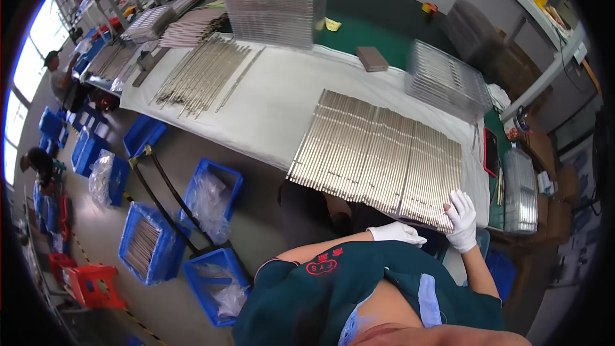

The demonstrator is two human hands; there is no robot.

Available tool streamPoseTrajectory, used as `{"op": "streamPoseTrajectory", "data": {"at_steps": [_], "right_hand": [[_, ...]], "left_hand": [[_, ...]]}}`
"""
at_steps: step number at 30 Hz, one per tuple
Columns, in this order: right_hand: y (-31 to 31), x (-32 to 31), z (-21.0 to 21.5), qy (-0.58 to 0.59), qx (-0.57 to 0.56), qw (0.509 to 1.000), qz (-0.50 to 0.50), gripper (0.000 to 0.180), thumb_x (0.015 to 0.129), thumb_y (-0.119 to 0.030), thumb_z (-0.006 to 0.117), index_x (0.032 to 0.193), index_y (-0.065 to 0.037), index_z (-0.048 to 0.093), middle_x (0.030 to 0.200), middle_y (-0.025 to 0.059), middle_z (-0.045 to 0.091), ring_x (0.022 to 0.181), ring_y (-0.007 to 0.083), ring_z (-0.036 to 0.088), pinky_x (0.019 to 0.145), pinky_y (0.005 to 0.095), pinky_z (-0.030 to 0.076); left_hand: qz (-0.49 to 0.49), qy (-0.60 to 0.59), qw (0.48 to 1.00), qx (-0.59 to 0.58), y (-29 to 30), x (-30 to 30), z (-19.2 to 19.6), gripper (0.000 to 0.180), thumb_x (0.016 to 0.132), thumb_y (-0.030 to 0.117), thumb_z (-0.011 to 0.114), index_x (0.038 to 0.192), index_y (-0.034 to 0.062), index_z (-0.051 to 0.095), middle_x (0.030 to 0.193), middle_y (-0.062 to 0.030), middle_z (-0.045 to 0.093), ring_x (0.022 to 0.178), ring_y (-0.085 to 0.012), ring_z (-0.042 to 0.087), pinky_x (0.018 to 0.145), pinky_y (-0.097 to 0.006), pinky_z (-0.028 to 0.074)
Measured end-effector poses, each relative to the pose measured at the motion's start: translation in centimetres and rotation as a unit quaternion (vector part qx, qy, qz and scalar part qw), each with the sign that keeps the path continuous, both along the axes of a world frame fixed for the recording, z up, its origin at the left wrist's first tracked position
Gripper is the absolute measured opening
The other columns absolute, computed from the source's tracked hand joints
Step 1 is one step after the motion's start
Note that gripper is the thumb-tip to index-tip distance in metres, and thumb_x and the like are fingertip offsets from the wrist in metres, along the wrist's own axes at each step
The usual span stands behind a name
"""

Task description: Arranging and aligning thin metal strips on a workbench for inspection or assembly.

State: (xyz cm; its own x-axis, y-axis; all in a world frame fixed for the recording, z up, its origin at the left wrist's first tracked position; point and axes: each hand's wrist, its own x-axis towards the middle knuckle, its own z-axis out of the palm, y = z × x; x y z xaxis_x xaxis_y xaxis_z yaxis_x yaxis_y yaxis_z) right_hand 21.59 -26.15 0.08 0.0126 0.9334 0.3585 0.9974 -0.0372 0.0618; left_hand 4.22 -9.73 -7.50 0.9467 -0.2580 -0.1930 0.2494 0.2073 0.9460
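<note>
A broad row of thin metal rods (378, 147) lies side by side on the white-covered table in front of me. My right hand (462, 221), in a white glove, rests at the near right corner of the row, its fingers stretched out and touching the rod ends. A bare thumb tip shows at that glove. My left hand (396, 233), also gloved in white, is held close to my body beside the near edge of the rods. Its fingers are extended rightward, and I see nothing in them.
More loose rods (205, 75) lie farther left on the table (275, 96). Clear plastic trays are stacked at the back (272, 6) and right (448, 80). A brown block (371, 59) and red-edged phone-like device (491, 152) lie nearby. Blue crates (150, 243) stand on the floor.
</note>
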Motion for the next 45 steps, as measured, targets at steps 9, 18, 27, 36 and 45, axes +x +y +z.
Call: {"op": "streamPoseTrajectory", "data": {"at_steps": [9, 18, 27, 36, 45], "right_hand": [[1.6, 0.3, 0.9, 0.039, 0.025, 0.999, -0.009, 0.033, 0.07, -0.02, 0.067, 0.101, -0.01, 0.064, 0.121, 0.0141, 0.059, 0.112, 0.0329, 0.056, 0.095, 0.0477, 0.044], [0.5, 0.5, 0.0, 0.079, 0.028, 0.996, -0.02, 0.038, 0.069, -0.019, 0.069, 0.106, -0.013, 0.062, 0.124, 0.0121, 0.059, 0.115, 0.0334, 0.056, 0.098, 0.0487, 0.044], [0.4, 0.8, -0.3, 0.128, 0.04, 0.991, -0.023, 0.046, 0.063, -0.006, 0.065, 0.108, -0.015, 0.065, 0.125, 0.0115, 0.059, 0.116, 0.0329, 0.056, 0.101, 0.0475, 0.043], [0.4, 0.7, -0.2, 0.141, 0.034, 0.989, -0.027, 0.054, 0.058, -0.002, 0.066, 0.11, -0.015, 0.065, 0.126, 0.0105, 0.06, 0.117, 0.0324, 0.055, 0.101, 0.0471, 0.042], [0.6, 0.7, -0.4, 0.12, 0.036, 0.992, -0.029, 0.039, 0.069, -0.014, 0.065, 0.107, -0.017, 0.067, 0.125, 0.0104, 0.06, 0.116, 0.0316, 0.056, 0.1, 0.0465, 0.043]], "left_hand": [[0.021, 0.127, 0.991, -0.042, 0.1, -0.2, 4.3, 0.032, 0.092, 0.033, 0.064, 0.094, 0.0016, 0.069, 0.078, -0.0047, 0.066, 0.074, -0.0113, 0.062, 0.072, -0.025, 0.05], [0.104, 0.173, 0.976, -0.081, -2.1, 0.5, 4.2, 0.026, 0.091, 0.025, 0.066, 0.1, 0.0003, 0.065, 0.084, -0.0035, 0.066, 0.074, -0.0079, 0.06, 0.071, -0.022, 0.05], [0.28, 0.159, 0.946, -0.018, -3.4, 1.7, 4.3, 0.03, 0.09, 0.021, 0.067, 0.103, -0.0058, 0.064, 0.076, -0.0049, 0.06, 0.065, -0.0121, 0.057, 0.067, -0.025, 0.05], [0.293, 0.198, 0.929, -0.11, -3.8, 1.7, 3.5, 0.029, 0.094, 0.018, 0.059, 0.108, -0.0081, 0.062, 0.069, -0.0038, 0.053, 0.064, -0.0121, 0.051, 0.068, -0.031, 0.051], [0.298, 0.231, 0.92, -0.103, -4.1, 2.1, 4.6, 0.031, 0.094, 0.016, 0.059, 0.113, -0.0072, 0.061, 0.066, -0.0025, 0.051, 0.063, -0.0124, 0.05, 0.066, -0.032, 0.052]]}}
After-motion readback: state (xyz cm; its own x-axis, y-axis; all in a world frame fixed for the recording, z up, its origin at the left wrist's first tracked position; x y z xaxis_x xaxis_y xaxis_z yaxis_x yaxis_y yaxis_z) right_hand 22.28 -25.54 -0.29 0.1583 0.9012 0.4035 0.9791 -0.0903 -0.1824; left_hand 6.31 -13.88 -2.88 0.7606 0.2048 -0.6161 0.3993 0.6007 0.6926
